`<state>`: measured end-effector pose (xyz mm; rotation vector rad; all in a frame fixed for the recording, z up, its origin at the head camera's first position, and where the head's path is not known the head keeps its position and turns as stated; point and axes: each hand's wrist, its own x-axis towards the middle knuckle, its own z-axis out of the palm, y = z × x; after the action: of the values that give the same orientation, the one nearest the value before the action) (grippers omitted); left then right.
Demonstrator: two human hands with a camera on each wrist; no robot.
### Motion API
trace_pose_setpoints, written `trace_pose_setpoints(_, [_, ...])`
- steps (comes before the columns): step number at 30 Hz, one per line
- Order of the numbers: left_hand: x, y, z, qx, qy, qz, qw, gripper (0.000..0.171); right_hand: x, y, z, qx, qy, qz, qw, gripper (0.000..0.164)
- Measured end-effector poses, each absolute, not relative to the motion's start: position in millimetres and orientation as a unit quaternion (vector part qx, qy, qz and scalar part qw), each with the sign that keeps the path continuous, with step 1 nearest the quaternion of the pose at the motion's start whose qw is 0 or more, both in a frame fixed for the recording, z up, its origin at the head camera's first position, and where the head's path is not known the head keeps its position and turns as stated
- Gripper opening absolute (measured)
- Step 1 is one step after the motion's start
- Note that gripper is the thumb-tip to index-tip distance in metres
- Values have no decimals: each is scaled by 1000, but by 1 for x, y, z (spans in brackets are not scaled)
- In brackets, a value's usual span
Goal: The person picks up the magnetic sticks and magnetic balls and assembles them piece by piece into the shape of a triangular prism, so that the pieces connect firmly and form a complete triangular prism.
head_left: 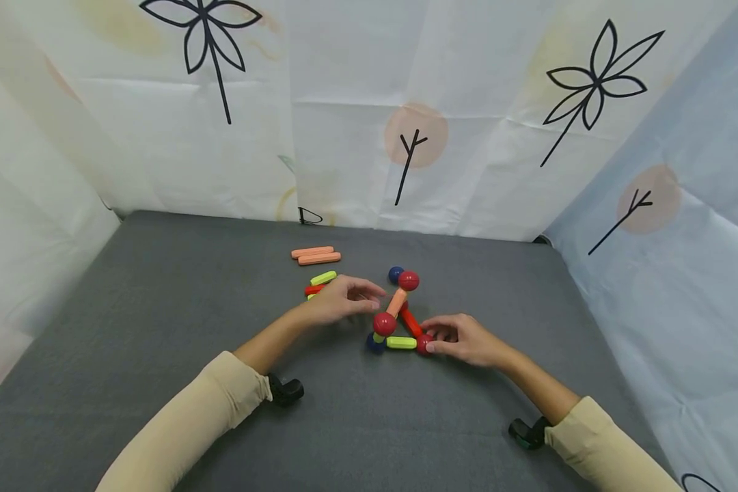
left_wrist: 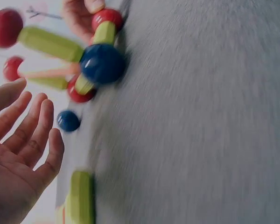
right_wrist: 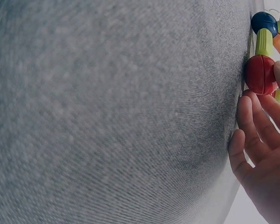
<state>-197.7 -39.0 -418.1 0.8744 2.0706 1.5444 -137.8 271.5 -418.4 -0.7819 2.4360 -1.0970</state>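
Observation:
A frame of balls and rods stands on the grey table. Its near side has a blue ball (head_left: 375, 344), a yellow-green rod (head_left: 401, 342) and a red ball (head_left: 425, 344); a red rod (head_left: 411, 321) slants back from that corner. Raised above are two more red balls, joined by an orange rod (head_left: 396, 303). Thumb and fingertips of my right hand (head_left: 470, 339) pinch the red corner ball (right_wrist: 260, 74). My left hand (head_left: 344, 301) hovers left of the frame, holding nothing, its fingers spread and slightly bent in the left wrist view.
Behind the frame lies a separate blue ball (left_wrist: 68, 121). Beside and partly under my left hand are yellow-green rods (head_left: 323, 278) and a red rod (head_left: 314, 290). Two orange rods (head_left: 319, 259) lie farther back. A patterned white cloth (head_left: 344, 137) closes off the table's far edge.

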Motion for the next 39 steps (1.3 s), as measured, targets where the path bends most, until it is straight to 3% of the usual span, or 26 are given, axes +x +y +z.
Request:
trace_pose_setpoints(10, [-197, -101, -425, 286, 823, 479, 103, 31, -138, 271, -419, -277, 859, -392, 179, 39])
trace_pose_setpoints(19, [-188, -110, -434, 323, 884, 332, 72, 32, -138, 270, -417, -266, 861, -389, 189, 41])
trace_pose_setpoints(28, [-185, -96, -430, 324, 890, 308, 87, 36, -138, 270, -418, -268, 859, -392, 190, 41])
trace_pose_setpoints(39, [-188, -54, -402, 251, 744, 589, 192, 47, -138, 271, -416, -277, 860, -387, 186, 40])
